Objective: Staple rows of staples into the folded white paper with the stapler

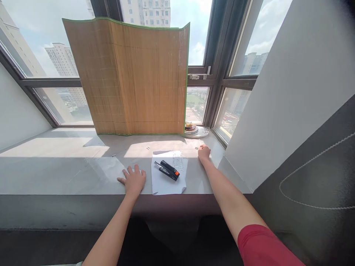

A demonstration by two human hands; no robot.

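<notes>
A black stapler (167,170) with an orange end lies on a white sheet of paper (166,183) near the front edge of a grey window ledge (55,170). Loose staples (178,160) are scattered on the sheet's far part. My left hand (133,180) rests flat on the ledge just left of the paper, fingers spread, holding nothing. My right hand (204,153) reaches further back, right of the paper, fingers curled down beside a small staple (196,148); I cannot make out whether it pinches anything.
A bamboo mat (135,77) stands upright against the window behind the paper. A small stack of plates (194,130) sits in the right corner of the ledge. Stray staples (148,148) lie on the ledge. A white wall (291,92) rises at right.
</notes>
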